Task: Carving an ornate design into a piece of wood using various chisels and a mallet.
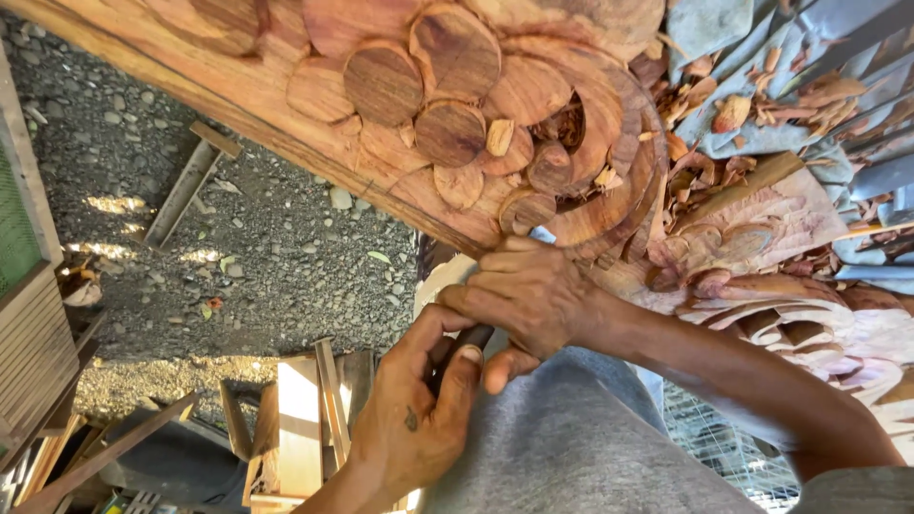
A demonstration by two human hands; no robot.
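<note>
Slippage is the risk judged here: a dark-handled carving tool (468, 340) is clamped in 2 hands, left hand (419, 409) and right hand (528, 297), against the near edge of the reddish-brown carved wooden panel (457, 105), so fingers could be cut.

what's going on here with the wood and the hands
A person is working on a large reddish wood carving with round, overlapping raised shapes. Both hands grip a dark-handled tool: the left hand wraps the handle from below, while the right hand closes over it up against the carving's lower edge. The tool's tip is hidden. Wood chips lie scattered on the carving, with gravel ground below.
</note>
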